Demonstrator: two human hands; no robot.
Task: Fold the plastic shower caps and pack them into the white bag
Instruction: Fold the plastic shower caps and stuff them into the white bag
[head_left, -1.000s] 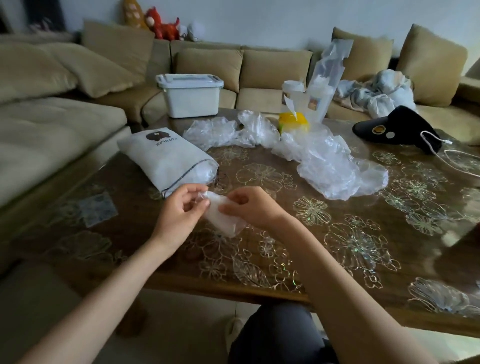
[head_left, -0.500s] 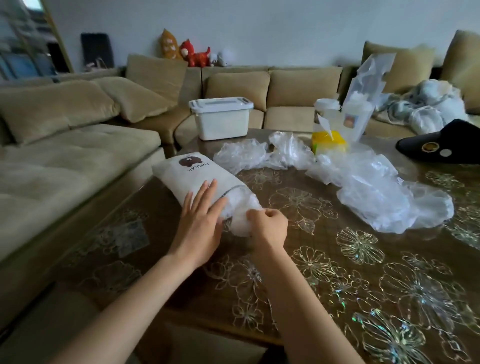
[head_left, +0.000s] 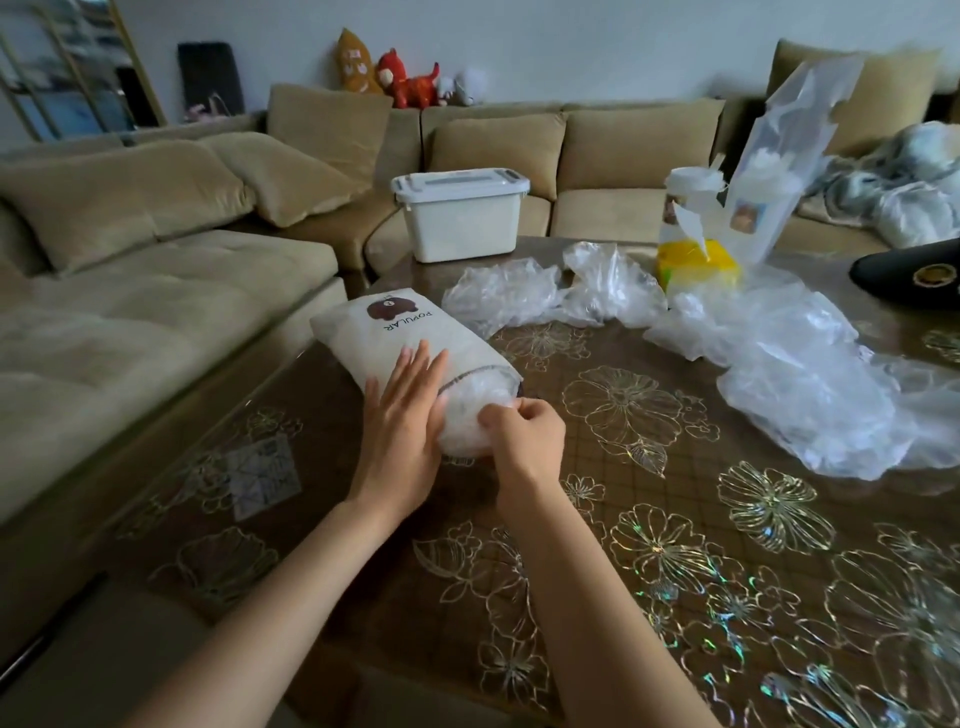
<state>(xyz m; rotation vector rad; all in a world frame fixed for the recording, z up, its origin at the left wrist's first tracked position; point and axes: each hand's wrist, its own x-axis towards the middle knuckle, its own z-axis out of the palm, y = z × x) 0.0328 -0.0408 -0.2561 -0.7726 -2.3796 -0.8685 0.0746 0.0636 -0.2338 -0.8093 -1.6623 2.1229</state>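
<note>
**Desk:** What sits at the left of the frame?

**Photographer:** A beige sofa, and in front of it the white bag, lying on its side on the tabletop with its mouth turned toward the person. The left hand rests flat on the bag near the opening, fingers straight. It looks meant to pin the bag so it does not slide while being filled.

**Desk:** And at the mouth?

**Photographer:** A folded shower cap sits partly inside the opening and bulges out of it. The right hand grips the plastic there with curled fingers, seemingly to work it deeper in.

**Desk:** What is on the right side?

**Photographer:** Loose shower caps lie crumpled in a heap, well apart from the bag but apparently within reach, likely waiting to be folded. Judging by that heap, the packing is far from finished. The thin plastic will probably spring back unless it is pressed down firmly.
</note>
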